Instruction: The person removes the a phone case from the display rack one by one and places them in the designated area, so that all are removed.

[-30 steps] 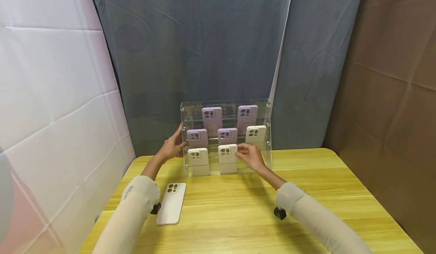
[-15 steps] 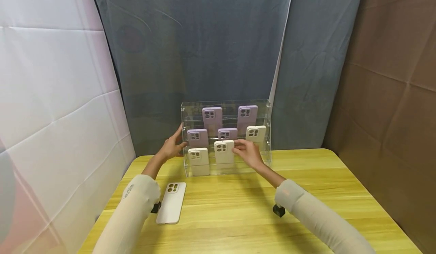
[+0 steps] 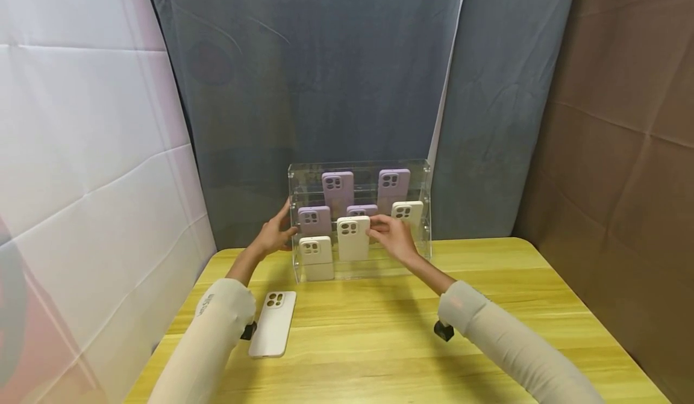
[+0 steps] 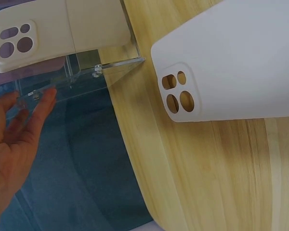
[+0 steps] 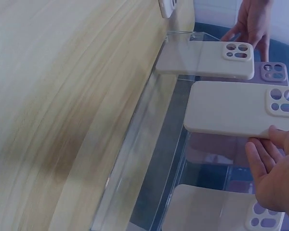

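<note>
Presently: right hand (image 3: 394, 238) pinches cream case (image 3: 353, 238), lifted clear of rack (image 3: 422, 211) front tier. Left hand (image 3: 273, 233), fingers straight, steadies rack's side. Advice: keep case upright, draw clear of neighbouring cases; maintain bracing.

A yellow wooden table (image 3: 488, 307) carries a clear acrylic display rack (image 3: 423, 211) standing upright at its far edge. In front of the rack's left corner, nearer the person, a white phone case (image 3: 273, 323) lies flat on the table, camera cut-outs toward the rack and well apart from it.
</note>
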Action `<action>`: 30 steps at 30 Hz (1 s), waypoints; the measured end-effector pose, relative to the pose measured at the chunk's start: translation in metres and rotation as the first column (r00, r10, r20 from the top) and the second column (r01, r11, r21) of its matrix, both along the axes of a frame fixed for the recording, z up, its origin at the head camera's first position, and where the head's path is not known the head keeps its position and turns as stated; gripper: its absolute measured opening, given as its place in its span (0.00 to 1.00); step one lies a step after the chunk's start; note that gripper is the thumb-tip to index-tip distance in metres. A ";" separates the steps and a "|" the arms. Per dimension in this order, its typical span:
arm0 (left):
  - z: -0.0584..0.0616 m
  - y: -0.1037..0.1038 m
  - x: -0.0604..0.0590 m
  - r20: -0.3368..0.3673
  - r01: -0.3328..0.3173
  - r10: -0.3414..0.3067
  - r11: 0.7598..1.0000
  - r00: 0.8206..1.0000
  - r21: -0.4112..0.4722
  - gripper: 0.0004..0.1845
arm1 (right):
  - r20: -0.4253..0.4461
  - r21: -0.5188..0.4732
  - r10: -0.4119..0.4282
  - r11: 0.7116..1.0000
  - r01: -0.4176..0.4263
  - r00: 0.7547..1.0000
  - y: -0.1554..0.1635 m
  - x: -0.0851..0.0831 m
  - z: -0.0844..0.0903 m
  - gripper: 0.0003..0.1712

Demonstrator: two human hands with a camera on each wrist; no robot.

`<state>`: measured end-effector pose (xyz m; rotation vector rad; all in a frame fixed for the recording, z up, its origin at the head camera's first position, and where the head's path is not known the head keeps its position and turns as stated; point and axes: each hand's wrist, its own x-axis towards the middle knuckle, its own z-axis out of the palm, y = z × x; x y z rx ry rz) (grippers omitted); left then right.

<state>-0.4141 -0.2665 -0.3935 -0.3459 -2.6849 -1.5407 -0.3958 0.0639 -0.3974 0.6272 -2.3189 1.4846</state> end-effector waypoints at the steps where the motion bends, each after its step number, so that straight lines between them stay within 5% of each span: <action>1: 0.000 0.000 0.000 0.001 0.000 0.000 1.000 1.000 0.002 0.48 | -0.005 0.002 -0.001 1.000 0.001 1.000 0.000 0.000 0.001 0.16; 19: 0.003 0.004 0.004 0.006 0.005 -0.005 1.000 1.000 0.007 0.48 | 0.011 0.012 0.031 0.999 -0.031 0.999 -0.011 0.005 0.004 0.19; 30: 0.002 0.004 0.000 0.007 0.006 -0.006 1.000 1.000 0.011 0.48 | 0.131 -0.059 0.176 0.984 -0.169 0.976 -0.021 0.014 -0.013 0.31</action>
